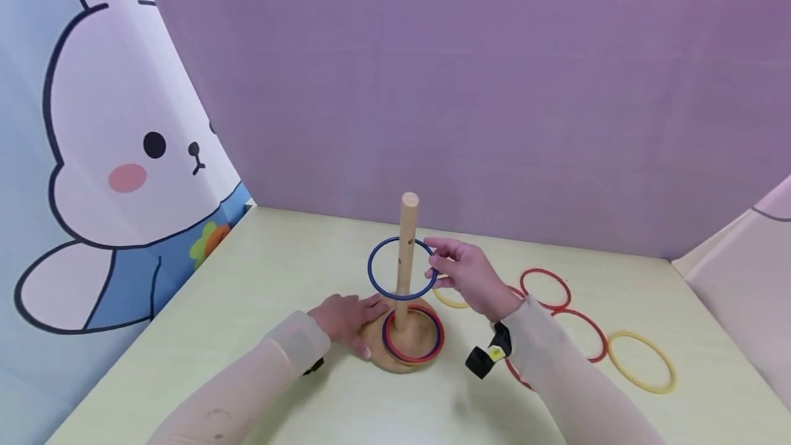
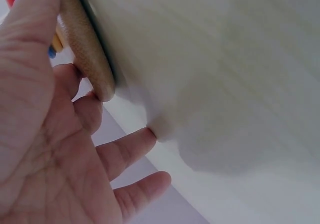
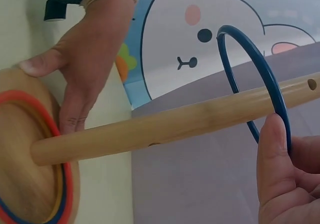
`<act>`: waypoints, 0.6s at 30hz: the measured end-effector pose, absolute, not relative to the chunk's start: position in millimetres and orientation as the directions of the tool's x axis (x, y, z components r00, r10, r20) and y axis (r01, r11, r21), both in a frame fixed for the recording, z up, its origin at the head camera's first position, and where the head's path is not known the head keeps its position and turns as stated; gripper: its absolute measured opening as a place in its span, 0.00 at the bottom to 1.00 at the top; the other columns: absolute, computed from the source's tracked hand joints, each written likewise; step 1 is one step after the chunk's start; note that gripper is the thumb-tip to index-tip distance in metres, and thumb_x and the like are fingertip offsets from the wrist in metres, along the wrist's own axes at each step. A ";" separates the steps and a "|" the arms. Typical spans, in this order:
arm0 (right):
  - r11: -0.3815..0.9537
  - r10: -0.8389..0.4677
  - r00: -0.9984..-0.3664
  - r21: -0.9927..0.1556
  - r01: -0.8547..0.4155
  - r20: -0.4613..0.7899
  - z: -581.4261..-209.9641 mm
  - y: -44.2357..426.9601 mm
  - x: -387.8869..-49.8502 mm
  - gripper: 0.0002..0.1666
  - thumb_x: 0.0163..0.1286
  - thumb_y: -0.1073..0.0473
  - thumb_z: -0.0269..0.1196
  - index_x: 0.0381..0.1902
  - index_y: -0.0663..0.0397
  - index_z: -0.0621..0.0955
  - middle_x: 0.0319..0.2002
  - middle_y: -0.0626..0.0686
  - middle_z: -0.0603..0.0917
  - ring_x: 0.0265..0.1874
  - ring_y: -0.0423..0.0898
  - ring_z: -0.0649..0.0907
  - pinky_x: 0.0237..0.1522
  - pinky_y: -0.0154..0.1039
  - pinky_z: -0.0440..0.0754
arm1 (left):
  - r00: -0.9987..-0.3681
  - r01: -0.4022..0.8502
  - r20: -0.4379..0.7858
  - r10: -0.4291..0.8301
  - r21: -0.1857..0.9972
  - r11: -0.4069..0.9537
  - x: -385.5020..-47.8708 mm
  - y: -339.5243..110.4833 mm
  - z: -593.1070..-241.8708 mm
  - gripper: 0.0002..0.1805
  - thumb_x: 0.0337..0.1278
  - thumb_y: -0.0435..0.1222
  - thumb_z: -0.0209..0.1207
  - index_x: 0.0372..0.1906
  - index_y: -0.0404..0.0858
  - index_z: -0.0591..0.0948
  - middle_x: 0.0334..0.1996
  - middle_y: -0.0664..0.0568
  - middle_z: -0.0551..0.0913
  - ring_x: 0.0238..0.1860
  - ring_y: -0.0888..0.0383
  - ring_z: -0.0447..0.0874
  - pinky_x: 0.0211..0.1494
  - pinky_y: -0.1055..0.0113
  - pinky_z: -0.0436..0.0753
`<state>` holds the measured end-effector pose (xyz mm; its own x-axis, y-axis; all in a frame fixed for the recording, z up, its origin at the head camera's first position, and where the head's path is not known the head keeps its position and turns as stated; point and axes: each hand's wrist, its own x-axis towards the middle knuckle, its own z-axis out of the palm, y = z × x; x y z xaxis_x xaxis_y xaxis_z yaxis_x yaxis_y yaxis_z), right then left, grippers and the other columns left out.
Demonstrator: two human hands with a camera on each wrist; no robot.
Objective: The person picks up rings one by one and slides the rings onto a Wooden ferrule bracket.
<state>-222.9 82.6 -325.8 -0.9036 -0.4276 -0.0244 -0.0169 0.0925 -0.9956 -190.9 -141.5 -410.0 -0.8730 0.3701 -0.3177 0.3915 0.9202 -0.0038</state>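
A blue ring encircles the upright wooden peg, partway down from its top. My right hand pinches the ring's right side between thumb and fingers; the right wrist view shows the thumb against the blue rim. On the round wooden base, a red ring lies over blue and yellow ones around the peg's foot. My left hand holds the base's left edge, thumb and fingers spread about it. In the left wrist view, two fingers bend at the base edge while the others extend beyond.
Several red rings and a yellow ring lie on the pale table to the right. Another yellow ring shows partly behind my right hand. A purple backdrop stands behind, a rabbit-print cloth at left.
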 end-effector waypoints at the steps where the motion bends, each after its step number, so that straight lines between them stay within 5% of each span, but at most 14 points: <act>1: 0.097 -0.426 -0.904 -0.995 -0.016 -0.027 -327.4 83.0 -222.9 0.24 0.71 0.71 0.52 0.64 0.69 0.70 0.36 0.55 0.73 0.31 0.40 0.81 0.32 0.30 0.81 | -0.874 0.389 -0.316 0.368 -0.003 0.921 -190.7 -141.1 -409.3 0.50 0.42 0.60 0.68 0.73 0.54 0.61 0.72 0.58 0.60 0.63 0.45 0.71 0.58 0.50 0.75; 18: 0.088 -0.405 -0.914 -0.996 -0.013 -0.024 -342.3 87.1 -223.2 0.23 0.72 0.71 0.52 0.64 0.69 0.70 0.38 0.57 0.73 0.31 0.41 0.81 0.33 0.31 0.82 | -0.879 0.385 -0.313 0.360 -0.021 0.922 -190.3 -138.9 -407.5 0.49 0.41 0.61 0.67 0.73 0.54 0.62 0.71 0.57 0.63 0.60 0.45 0.74 0.54 0.51 0.77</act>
<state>-223.2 87.1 -342.3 -0.9139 -0.4053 -0.0240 -0.0131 0.0884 -0.9960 -190.3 -138.9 -407.5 -0.8789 0.3600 -0.3130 0.3855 0.9225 -0.0213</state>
